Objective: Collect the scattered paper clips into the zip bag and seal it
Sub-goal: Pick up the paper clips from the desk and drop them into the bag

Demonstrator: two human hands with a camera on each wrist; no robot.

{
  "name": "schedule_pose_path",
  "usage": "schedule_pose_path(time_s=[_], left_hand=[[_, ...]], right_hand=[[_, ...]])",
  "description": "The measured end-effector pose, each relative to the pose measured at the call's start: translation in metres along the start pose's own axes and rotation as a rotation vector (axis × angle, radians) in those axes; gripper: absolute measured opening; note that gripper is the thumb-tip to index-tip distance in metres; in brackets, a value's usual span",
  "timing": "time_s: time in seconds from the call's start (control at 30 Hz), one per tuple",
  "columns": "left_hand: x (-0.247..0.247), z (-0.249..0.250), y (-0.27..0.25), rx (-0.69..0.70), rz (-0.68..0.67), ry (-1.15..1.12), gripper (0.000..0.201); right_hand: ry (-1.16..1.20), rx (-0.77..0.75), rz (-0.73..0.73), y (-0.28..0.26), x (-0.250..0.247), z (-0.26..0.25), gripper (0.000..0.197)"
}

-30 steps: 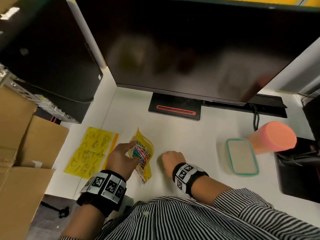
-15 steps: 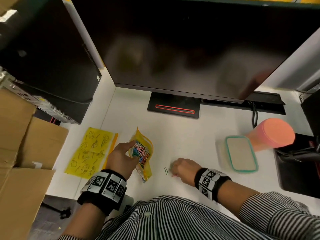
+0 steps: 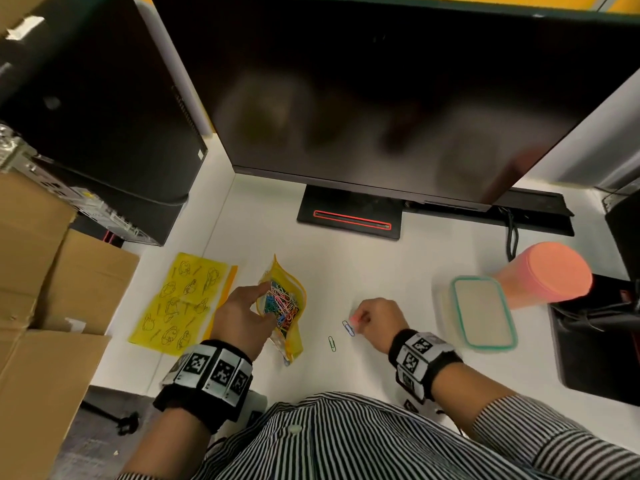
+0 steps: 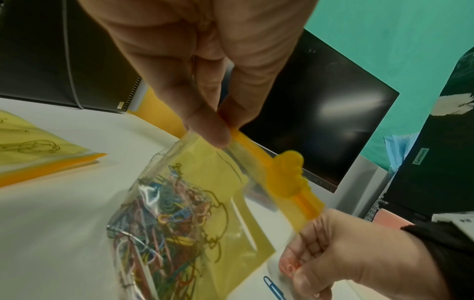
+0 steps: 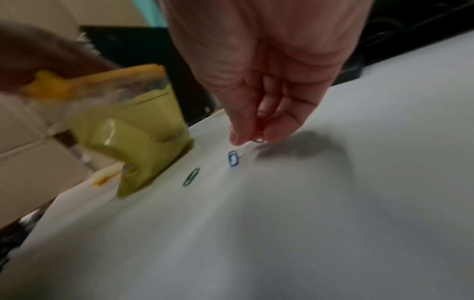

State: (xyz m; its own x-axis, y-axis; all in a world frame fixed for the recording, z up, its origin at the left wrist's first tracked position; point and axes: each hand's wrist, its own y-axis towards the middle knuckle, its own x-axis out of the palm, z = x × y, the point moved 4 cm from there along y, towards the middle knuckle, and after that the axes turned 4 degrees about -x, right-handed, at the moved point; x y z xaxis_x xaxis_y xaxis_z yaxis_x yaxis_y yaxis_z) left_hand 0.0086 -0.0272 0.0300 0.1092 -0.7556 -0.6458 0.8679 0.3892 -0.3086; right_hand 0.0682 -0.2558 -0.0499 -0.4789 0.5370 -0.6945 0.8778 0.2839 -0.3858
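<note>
The right hand point(image 3: 375, 322) is down at the desk point(image 3: 346, 268), thumb and forefinger pinching a pink paper clip point(image 5: 259, 133) just clear of the surface. Just off its fingertips lies a blue paper clip point(image 3: 348, 328), and a little further toward the other hand a green paper clip point(image 3: 332, 343), both flat on the white top. The left hand point(image 3: 242, 315) grips the zip bag point(image 3: 282, 306) by its rim, thumb and fingers nipping the clear film beside the orange zip strip point(image 4: 259, 146), holding the mouth up and open, with the slider tab point(image 4: 288, 174) sitting partway along. The bag's base rests on the desk, bulging with a tangle of coloured clips.

These clips look feather-light, thin and springy, lying dead flat, so they will likely skate away under a fingertip. Better to tip up an end with a nail, then pinch across the wire loops. The bag is soft, slick film and will likely sag shut unless held at the stiff zip strip.

Compared with half a second ago, the blue clip has come into sight beside the right hand, which has the pink one up between its fingers. The bag hand has not budged.

Beyond the left hand lies a second yellow bag point(image 3: 183, 303), flat.
</note>
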Motion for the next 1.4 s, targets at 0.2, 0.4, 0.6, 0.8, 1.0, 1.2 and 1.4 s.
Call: schedule_pose_path(time_s=[0.2,0.4,0.6,0.8,1.0,1.2,1.4], left_hand=[[0.001,0.001,0.001,0.004,-0.008,-0.002,0.049],[0.002,0.0,0.002,-0.003,-0.015,-0.007,0.048],[0.003,0.0,0.005,-0.003,-0.021,-0.016,0.049],[0.004,0.002,0.003,-0.004,-0.014,0.001,0.049],[0.003,0.002,0.003,0.002,-0.008,0.016,0.049],[0.006,0.003,0.003,0.007,0.005,0.013,0.049],[0.009,0.008,0.001,0.001,0.006,0.021,0.049]], right_hand=[[-0.13,0.042,-0.032,-0.005,0.02,-0.02,0.016],[-0.302,0.054,-0.124,-0.003,0.024,-0.031,0.026],[-0.398,-0.019,-0.185,-0.008,0.025,-0.041,0.028],[-0.183,0.017,-0.159,-0.019,0.031,-0.044,0.02],[-0.418,-0.147,-0.204,-0.022,0.044,-0.052,0.03],[-0.502,-0.136,-0.208,-0.011,0.029,-0.048,0.03],[-0.58,-0.13,-0.306,0.002,0.028,-0.055,0.031]])
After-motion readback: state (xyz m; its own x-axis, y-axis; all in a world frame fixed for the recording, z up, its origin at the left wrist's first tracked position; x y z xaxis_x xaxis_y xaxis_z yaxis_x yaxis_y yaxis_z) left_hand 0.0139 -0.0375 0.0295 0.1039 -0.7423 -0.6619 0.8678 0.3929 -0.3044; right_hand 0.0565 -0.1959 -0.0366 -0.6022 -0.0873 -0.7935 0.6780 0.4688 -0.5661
